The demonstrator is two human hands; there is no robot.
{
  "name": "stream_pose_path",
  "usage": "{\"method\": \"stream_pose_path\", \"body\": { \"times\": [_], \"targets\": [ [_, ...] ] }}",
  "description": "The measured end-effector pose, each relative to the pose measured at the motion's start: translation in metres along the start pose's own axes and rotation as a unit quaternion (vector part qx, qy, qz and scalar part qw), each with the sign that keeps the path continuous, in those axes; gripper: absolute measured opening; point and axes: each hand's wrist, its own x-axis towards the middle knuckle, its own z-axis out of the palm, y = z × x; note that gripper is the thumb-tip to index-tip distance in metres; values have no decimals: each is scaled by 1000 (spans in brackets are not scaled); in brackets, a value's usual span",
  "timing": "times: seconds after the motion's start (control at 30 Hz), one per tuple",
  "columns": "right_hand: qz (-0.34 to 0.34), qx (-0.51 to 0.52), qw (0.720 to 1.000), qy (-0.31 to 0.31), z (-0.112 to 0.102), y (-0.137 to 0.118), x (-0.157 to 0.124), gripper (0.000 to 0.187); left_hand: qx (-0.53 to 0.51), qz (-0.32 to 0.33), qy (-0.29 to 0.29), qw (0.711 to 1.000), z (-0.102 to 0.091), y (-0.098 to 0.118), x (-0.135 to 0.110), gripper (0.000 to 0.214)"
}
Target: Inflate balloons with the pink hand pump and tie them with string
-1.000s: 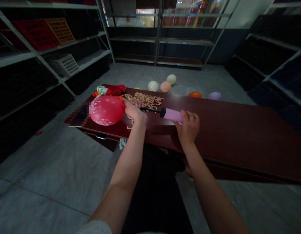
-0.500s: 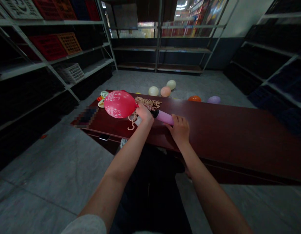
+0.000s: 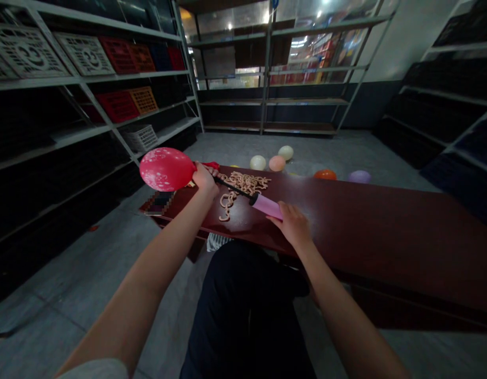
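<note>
A red balloon with white printing bulges out to the left of my left hand. That hand is closed around the balloon's neck and the left end of a hand balloon pump; the join between them is hidden by my fingers. From there the pump's thin black rod runs to its pink barrel, which my right hand grips at the lower right end. Below and behind the rod, a tangled heap of beige, curly strands lies on the dark red table.
A blurred-out flat dark object is at the table's left end. Beyond the table, several balloons, among them a peach one and an orange one, rest on the floor. Shelves with crates stand at the left.
My left hand and the red balloon have moved left, away from my right hand. The pump has been drawn out, baring its black rod. The view has tilted up a little.
</note>
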Motion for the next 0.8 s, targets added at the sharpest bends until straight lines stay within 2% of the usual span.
{"method": "stream_pose_path", "body": {
  "times": [0.1,0.2,0.33,0.47,0.67,0.8],
  "targets": [
    [-10,24,1000,9,2,1,0,48,-2,4,6,1000,7,10,8,48],
    [13,33,999,17,3,4,-1,48,-8,17,-15,1000,20,4,7,49],
    [59,29,998,23,1,6,-2,47,-4,18,-40,999,43,-18,-5,54],
    [89,29,995,27,0,6,-1,49,7,-6,-73,997,58,-51,-26,56],
    [105,29,994,21,4,8,-1,53,37,-50,-114,992,51,-101,-64,53],
    [94,22,995,12,5,8,-1,52,26,-73,-92,993,37,-106,-65,53]
  ]
}}
